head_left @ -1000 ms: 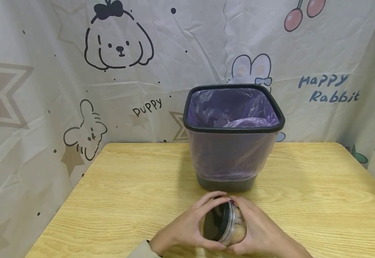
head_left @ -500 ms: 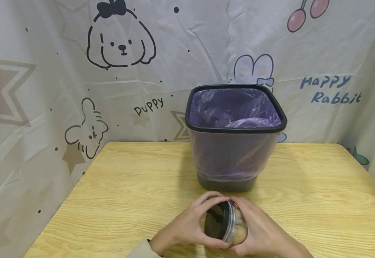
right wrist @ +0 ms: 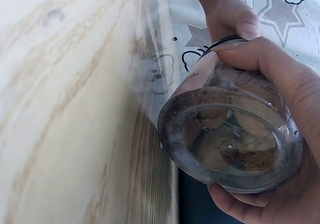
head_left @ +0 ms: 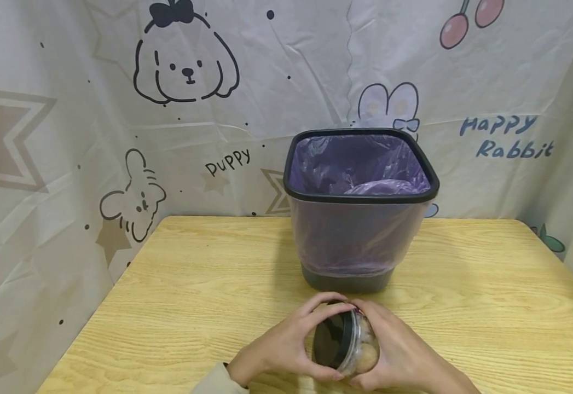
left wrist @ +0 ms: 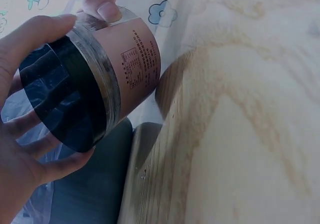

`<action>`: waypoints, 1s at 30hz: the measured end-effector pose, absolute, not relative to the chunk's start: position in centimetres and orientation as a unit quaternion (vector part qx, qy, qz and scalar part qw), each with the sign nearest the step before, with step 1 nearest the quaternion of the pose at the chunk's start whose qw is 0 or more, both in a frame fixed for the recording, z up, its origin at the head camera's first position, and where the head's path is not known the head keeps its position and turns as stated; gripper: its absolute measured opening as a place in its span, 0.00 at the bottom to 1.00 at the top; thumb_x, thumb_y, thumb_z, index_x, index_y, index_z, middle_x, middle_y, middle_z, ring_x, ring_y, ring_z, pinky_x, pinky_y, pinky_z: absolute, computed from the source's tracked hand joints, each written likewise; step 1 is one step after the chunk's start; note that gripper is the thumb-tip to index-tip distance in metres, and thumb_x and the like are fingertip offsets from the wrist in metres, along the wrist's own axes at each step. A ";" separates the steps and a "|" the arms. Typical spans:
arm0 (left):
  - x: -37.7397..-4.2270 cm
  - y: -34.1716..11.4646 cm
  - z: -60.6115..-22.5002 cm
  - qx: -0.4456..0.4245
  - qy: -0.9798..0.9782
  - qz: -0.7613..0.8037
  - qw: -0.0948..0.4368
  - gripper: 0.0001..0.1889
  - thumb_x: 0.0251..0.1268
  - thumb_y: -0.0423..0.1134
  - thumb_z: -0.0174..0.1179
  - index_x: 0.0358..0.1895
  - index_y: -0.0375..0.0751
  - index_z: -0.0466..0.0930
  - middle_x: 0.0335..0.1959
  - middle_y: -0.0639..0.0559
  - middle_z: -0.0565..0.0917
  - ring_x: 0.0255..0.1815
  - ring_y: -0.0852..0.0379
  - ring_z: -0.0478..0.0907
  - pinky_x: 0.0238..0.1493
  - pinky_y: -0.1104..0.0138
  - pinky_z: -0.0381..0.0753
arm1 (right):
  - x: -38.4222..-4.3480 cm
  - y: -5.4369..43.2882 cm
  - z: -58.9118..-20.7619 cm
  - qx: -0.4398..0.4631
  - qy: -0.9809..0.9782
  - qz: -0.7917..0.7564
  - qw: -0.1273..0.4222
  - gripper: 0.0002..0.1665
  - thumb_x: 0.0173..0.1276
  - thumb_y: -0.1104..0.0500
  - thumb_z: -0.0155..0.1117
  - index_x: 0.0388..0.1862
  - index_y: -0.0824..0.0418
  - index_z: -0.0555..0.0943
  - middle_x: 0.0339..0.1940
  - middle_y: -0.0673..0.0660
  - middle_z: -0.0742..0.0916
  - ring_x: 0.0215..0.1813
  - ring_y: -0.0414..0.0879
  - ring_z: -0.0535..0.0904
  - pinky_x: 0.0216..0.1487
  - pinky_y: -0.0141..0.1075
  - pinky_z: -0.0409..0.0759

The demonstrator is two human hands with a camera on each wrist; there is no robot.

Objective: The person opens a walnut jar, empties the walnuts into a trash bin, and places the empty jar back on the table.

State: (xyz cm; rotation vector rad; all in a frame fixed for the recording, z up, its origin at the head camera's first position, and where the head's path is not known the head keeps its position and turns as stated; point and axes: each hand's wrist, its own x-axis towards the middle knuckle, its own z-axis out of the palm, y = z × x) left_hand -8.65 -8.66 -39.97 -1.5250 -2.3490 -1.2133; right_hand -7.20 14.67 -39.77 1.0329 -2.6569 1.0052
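Note:
Both hands hold a clear plastic jar of round brown pieces, tipped on its side just above the table or touching it; I cannot tell which. My left hand curls its fingers and thumb round the black lid, which sits on the jar. Around the jar's body my right hand wraps from the other side. A pink printed label shows in the left wrist view. Through the clear bottom in the right wrist view, brown pieces are visible.
Directly beyond the hands stands a dark-rimmed trash bin with a purple plastic liner. The wooden table extends to both sides. A cloth printed with cartoons hangs behind and at the sides.
The grip on jar and lid looks the same. Left fingers shift slightly along the lid's edge, and the whole view drifts a little.

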 end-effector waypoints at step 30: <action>-8.8 -9.2 -39.9 -0.449 -0.786 -0.424 -0.020 0.59 0.34 0.41 0.81 0.75 0.53 0.54 0.73 0.54 0.59 0.70 0.56 0.63 0.62 0.63 0.73 | -7.1 14.6 -39.7 0.327 -0.886 0.323 0.060 0.63 0.29 0.43 0.84 0.68 0.54 0.66 0.59 0.45 0.76 0.54 0.40 0.75 0.48 0.40 0.80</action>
